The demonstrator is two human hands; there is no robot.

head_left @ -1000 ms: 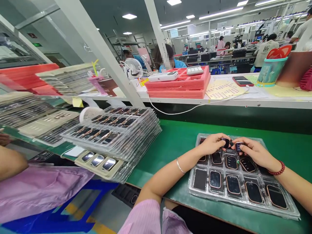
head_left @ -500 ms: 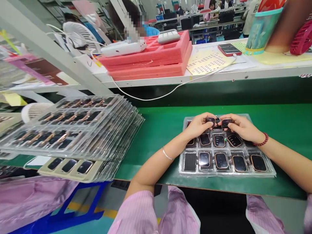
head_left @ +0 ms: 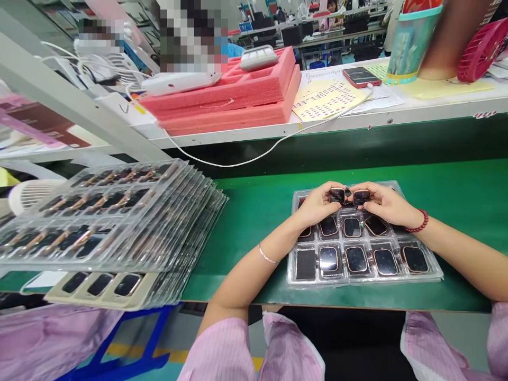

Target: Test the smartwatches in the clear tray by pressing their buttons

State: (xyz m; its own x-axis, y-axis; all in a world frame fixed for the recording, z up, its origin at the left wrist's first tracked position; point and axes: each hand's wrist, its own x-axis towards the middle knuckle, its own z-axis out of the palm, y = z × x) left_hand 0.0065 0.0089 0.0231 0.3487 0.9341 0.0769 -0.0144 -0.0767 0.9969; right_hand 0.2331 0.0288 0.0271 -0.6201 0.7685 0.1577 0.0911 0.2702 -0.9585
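Observation:
My left hand (head_left: pixel 322 203) is closed on a smartwatch (head_left: pixel 337 196) with a dark screen and a gold-coloured rim. A second watch of the same look (head_left: pixel 361 198) sits in the fingers of my right hand (head_left: pixel 387 203). Both are held side by side over the back row of a clear plastic tray (head_left: pixel 291 267). Several more watches lie in the tray's pockets, such as one in the front row (head_left: pixel 356 259). The front left pocket shows only a dark pad (head_left: pixel 305 264). My hands hide part of the back row.
On the left stands a tall, leaning stack of clear trays (head_left: pixel 198 211) with watch parts. Beside it, a cream tray (head_left: pixel 146 291) holds three watches. Above the green table (head_left: pixel 246 211) a shelf carries pink foam (head_left: pixel 222 114), a phone (head_left: pixel 361 76) and a cup (head_left: pixel 410 47). A white cable (head_left: pixel 254 160) hangs down.
The whole view has shifted slightly, so things sit further left. Both watches stay in my hands; their screens, lit with small marks before, now look darker. My thumbs have slid lower off the screens.

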